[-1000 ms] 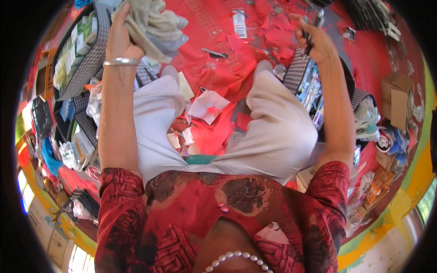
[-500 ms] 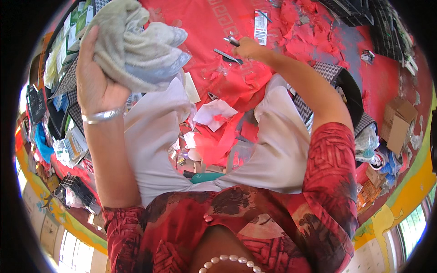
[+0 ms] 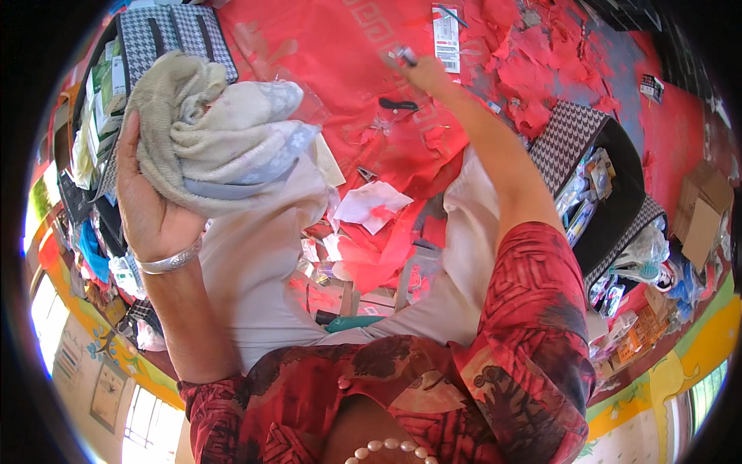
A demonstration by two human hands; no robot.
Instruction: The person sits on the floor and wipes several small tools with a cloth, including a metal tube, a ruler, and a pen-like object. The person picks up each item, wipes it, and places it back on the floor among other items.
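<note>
My left hand (image 3: 154, 205) holds a bunched, beige and pale-blue cloth (image 3: 224, 147), like a towel or shawl, above my left leg. Its palm and thumb show, while the other fingers are hidden by the folds. Out over the red sheet (image 3: 309, 46), my right hand (image 3: 427, 76) is closed round a small black and silver tool (image 3: 404, 56). Motion blurs the tool's far end, so its kind is unclear. A slim black piece (image 3: 398, 104) lies on the sheet close to that hand. White paper (image 3: 372, 206) rests between my legs.
A white printed card (image 3: 446, 39) lies beyond my right hand, beside torn red scraps (image 3: 533, 69). Houndstooth-patterned cases stand at left (image 3: 174, 35) and right (image 3: 572, 139), the right one holding small packets. Further right is a cardboard box (image 3: 699, 213).
The cloth has sunk and shifted slightly left with my left hand. My right hand has moved slightly up and right. The silver strip beside the black piece no longer lies there.
</note>
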